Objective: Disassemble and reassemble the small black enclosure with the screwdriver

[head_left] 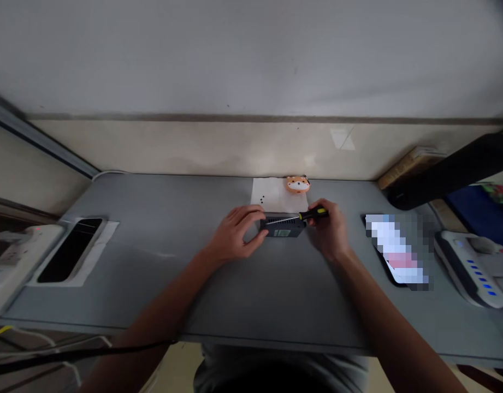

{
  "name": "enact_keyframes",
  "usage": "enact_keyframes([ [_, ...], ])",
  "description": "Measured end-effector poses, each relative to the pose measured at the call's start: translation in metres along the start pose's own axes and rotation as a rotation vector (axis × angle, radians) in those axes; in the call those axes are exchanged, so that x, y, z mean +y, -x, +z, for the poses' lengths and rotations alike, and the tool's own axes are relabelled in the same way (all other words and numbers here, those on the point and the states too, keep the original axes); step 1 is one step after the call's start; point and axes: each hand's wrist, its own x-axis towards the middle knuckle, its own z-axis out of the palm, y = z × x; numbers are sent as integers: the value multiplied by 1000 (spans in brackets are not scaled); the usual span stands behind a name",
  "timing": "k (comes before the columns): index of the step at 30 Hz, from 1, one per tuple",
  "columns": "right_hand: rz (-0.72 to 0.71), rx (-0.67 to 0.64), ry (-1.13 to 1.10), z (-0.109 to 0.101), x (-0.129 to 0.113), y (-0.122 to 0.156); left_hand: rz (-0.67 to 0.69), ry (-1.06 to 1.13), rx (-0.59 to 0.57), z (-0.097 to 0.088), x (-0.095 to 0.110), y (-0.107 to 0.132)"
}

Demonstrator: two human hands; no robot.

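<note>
My left hand [240, 232] grips the left end of a small dark box [294, 232] between thumb and fingers. The box has a row of vent slots and a pale label on the side facing me. In my right hand [332, 232] is a screwdriver [317, 212] with a black and yellow handle. Its thin shaft points left across the slotted side, and the tip lies near my left fingers; whether it touches the box I cannot tell. Behind the box, white paper [271, 191] bears several tiny black specks, too small to name. An orange animal-face case [297, 184] sits on the paper's right part.
A dark-screened phone [71, 250] lies on white paper at left, beside a white power strip [25, 256]. To the right are a lit phone [396, 251], a device with blue lights [476, 270] and a black cylinder [448, 172]. A wall [194, 144] borders the grey table [161, 218].
</note>
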Motion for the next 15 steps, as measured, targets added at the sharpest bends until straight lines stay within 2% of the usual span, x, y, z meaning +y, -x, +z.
enact_keyframes([
  [6,-22,-17,6,-3,3,-2,98,-68,65,1,-1,-2],
  [10,-68,7,0,-5,7,-6,174,-163,68,1,-5,-1],
  [13,-141,21,114,-7,12,-9,214,-199,60,0,-6,0],
  [15,-189,-40,229,-8,14,-9,224,-221,51,-1,-5,-1],
])
